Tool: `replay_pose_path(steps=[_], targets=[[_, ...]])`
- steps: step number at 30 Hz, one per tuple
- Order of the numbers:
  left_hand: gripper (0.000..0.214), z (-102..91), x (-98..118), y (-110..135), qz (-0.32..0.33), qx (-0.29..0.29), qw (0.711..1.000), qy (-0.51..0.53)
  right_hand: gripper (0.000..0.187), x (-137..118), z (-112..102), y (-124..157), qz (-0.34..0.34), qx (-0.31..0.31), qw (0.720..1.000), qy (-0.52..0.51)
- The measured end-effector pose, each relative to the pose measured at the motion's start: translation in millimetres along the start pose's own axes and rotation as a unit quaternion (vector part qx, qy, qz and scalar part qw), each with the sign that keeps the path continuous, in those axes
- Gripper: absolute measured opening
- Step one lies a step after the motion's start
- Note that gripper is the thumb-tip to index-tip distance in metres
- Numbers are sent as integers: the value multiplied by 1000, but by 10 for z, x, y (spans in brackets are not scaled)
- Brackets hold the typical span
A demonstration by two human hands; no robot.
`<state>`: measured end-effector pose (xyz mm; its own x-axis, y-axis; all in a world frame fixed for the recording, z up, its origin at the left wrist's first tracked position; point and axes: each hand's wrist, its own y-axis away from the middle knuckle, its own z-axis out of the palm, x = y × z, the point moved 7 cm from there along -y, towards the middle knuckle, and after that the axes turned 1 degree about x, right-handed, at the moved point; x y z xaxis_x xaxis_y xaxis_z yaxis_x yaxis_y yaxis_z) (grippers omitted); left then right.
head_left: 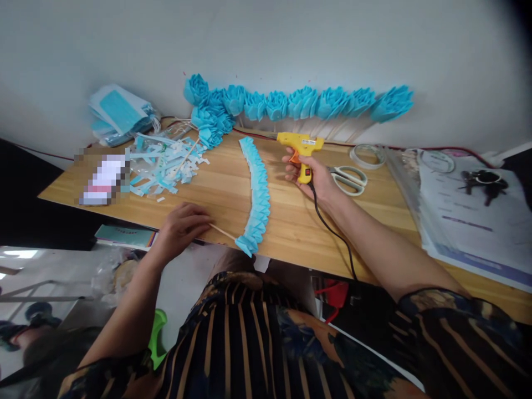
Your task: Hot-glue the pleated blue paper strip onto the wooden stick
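The left hand (185,230) pinches the stick (223,230) with its fingers closed, the tip at the near end of the strip (258,194), which curves over the bench (220,185) to its front edge, so a slip or roll of the stick could drag that end askew or off the edge. The right hand (318,176) is wrapped round the gun (304,143), whose cord (332,224), hanging over the front edge, might snag and jerk it; bare wood lies between strip and gun, though scissors (353,180) sit just beside the right wrist.
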<state>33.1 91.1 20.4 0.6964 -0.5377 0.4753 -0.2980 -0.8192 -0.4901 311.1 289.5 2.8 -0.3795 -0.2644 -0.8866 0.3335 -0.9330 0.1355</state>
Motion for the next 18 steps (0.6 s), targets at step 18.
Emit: replay_pose_path(steps=[18], targets=[[22,-61,-45,-94,-13,-26,999,30,17,-4,-55,-110,8,30,999,43]])
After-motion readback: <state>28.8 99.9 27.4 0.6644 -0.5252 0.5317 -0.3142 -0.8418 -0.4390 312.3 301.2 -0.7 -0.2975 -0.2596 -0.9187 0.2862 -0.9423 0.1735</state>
